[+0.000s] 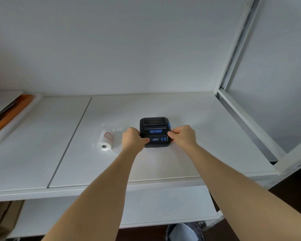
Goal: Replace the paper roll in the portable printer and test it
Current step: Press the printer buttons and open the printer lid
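Now both hands hold the black printer (154, 132), which sits flat on the white worktop (198, 145). Left hand (132, 140) grips its left side, fingers curled round the edge and thumb on the front by the little screen. Right hand (182, 136) grips the right side, fingers curled, close to the blue side button. Its lid is down. A white paper roll (105, 140) lies on its side just left of the left hand, on a bit of clear wrap (111, 129). Far left, some papers (5, 108) lie stacked.
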